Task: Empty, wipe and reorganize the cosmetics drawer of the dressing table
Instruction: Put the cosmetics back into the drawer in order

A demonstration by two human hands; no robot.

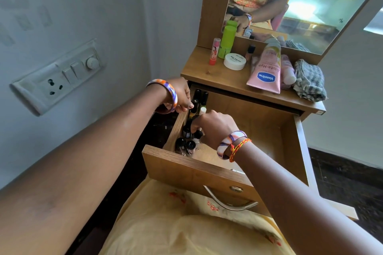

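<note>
The wooden drawer (259,122) of the dressing table is pulled out in front of me. Several small dark-capped nail polish bottles (187,143) stand in a row along its left wall. My left hand (181,94) rests on the top of that left wall, fingers curled over the edge near the far bottles. My right hand (213,126) reaches into the drawer, and its fingers pinch a dark-capped bottle in the row. The right part of the drawer floor is bare wood.
On the table top (207,72) stand a red-capped stick (214,50), a green bottle (227,41), a white nail polish remover tub (234,61), a pink Vaseline tube (267,68), a pink bottle (289,72) and a checked cloth (309,80). A mirror (310,6) rises behind. A switchboard (58,78) is on the left wall.
</note>
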